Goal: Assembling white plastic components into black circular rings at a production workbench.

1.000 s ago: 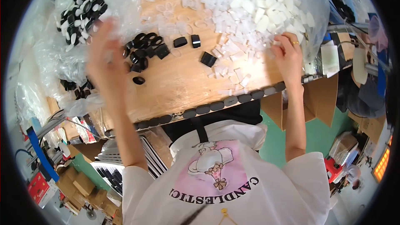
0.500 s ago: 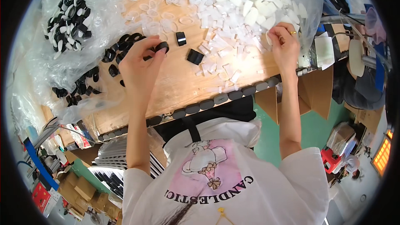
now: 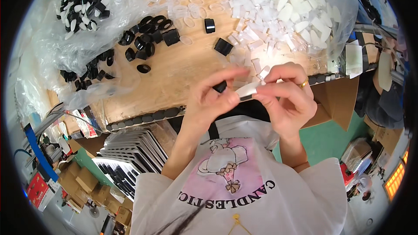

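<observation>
In front of my chest, over the near table edge, both hands are close together. My left hand (image 3: 209,98) is closed on a black oval ring (image 3: 220,87), which shows between thumb and fingers. Pinched in my right hand (image 3: 289,95) is a white oval piece (image 3: 247,90); its left end meets my left thumb. Whether the piece is inside the ring cannot be made out. Beyond my left hand lie several loose black rings (image 3: 147,30), and two black pieces stand apart, one an upright band (image 3: 210,25) and the other a ridged block (image 3: 223,46).
White oval pieces (image 3: 305,11) heap up at the far right, beside small translucent strips (image 3: 250,32). Clear rings (image 3: 196,8) lie at the back. Clear plastic (image 3: 122,4) holds black-and-white pieces (image 3: 85,2) at the far left. Grey oval pads (image 3: 159,115) line the table's front edge.
My left hand has brought the black ring right and nearer to me. My right hand has come from the white heap with the white oval piece, and the hands now meet.
</observation>
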